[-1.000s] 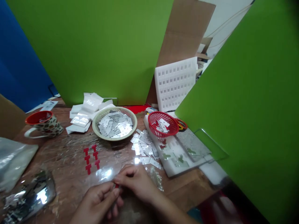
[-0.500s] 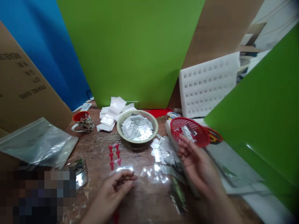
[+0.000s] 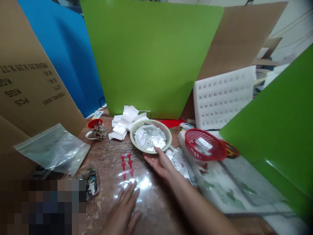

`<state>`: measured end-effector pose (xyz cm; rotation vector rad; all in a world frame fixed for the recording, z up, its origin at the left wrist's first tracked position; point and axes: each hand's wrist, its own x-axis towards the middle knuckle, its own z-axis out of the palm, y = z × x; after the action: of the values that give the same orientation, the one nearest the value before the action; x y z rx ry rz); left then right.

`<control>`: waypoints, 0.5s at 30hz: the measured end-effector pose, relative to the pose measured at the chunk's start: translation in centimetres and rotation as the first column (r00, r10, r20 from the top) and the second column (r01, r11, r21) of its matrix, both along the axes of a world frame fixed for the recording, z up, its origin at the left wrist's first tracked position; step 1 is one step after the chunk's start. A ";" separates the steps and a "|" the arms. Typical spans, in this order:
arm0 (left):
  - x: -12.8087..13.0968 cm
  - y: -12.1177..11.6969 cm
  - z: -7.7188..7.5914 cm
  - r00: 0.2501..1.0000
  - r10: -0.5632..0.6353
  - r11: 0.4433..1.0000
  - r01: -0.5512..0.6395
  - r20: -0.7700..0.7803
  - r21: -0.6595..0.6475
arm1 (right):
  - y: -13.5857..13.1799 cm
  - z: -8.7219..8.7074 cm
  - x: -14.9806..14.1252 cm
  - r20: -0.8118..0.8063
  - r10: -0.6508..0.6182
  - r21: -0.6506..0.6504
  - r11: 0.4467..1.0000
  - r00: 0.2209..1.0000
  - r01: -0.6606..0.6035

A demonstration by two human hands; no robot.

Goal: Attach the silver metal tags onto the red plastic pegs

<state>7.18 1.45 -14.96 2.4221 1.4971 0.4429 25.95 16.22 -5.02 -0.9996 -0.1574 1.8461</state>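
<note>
A cream plastic basket [image 3: 134,143] holds a pile of flat silvery metal plates [image 3: 149,136]. At its near rim is my right hand [image 3: 161,164], palm turned up and fingers apart. The thumb overlaps the rim, but a firm grip does not show. Lower down, my left hand [image 3: 124,205] lies palm down over the table with its fingers stretched out, holding nothing. Just beyond those fingertips, several red T-shaped pieces [image 3: 129,164] sit in two columns. More metal plates [image 3: 179,160] lie loose right of the cream basket, partly behind my right forearm.
A red basket [image 3: 220,151] with some plates stands on white foam at the right. White packets [image 3: 122,125] lie behind the cream basket. A patterned mug [image 3: 99,132], a clear zip bag [image 3: 56,150] and a tray of small metal parts [image 3: 94,186] are at the left.
My right hand has moved left from beside the red basket to the cream basket's near rim. My left hand has spread from a loose curl and turned palm down. The view has shifted.
</note>
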 end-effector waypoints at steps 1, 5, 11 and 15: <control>-0.1 0.0 -0.1 1.000 -0.004 1.000 0.004 0.003 0.015 | 0.2 0.0 0.0 0.006 -0.005 -0.002 1.000 1.000 0.005; -0.3 0.3 -0.1 1.000 0.009 0.999 -0.009 0.001 0.050 | 0.4 0.1 0.2 0.023 0.012 -0.007 1.000 1.000 -0.012; -1.3 1.4 0.4 0.998 0.028 0.999 -0.025 -0.054 0.042 | -0.2 -0.4 0.9 0.027 0.085 0.019 0.996 0.996 -0.086; -1.9 2.5 0.7 0.998 -0.011 0.997 0.016 -0.069 0.070 | -1.0 -1.1 1.2 0.028 0.091 0.056 0.994 0.995 -0.093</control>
<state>5.23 3.97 -14.27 2.5241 1.5167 0.4204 27.16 15.19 -6.14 -0.9911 -0.2745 1.9021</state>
